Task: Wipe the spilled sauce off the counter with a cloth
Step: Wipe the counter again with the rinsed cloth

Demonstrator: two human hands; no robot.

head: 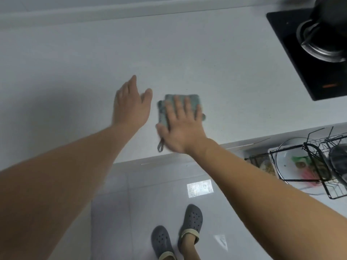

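Observation:
A folded grey-green cloth (194,100) with a small hanging loop lies flat on the pale counter (187,53), near its front edge. My right hand (181,128) presses flat on the cloth with fingers spread, covering most of it. My left hand (130,105) hovers just left of the cloth, fingers apart and holding nothing. A faint brownish smear shows on the counter right of the cloth; no clear sauce stain is visible elsewhere.
A black cooktop (293,59) with a dark pot and metal burner ring (317,44) sits at the far right. Below the counter edge at right stands a wire rack (319,162) with a glass lid. My feet in grey clogs (176,233) stand on the tiled floor.

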